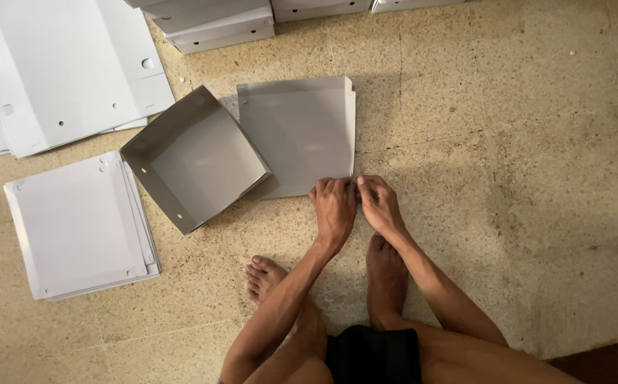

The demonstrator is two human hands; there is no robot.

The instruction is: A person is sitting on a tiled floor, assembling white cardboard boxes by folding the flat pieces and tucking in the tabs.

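A flat grey cardboard box blank (298, 131) lies on the stone floor in front of me. My left hand (334, 206) presses fingertips down on its near right corner. Right beside it, my right hand (378, 203) pinches the same corner's edge. To the left, a folded-up open grey box tray (194, 158) stands tilted, overlapping the blank's left edge.
Two stacks of flat white blanks lie at left: one near (78, 226), one farther back (60, 71). Finished white boxes (216, 25) line the top edge. My bare feet (385, 274) rest on the speckled floor (522, 178) just below my hands.
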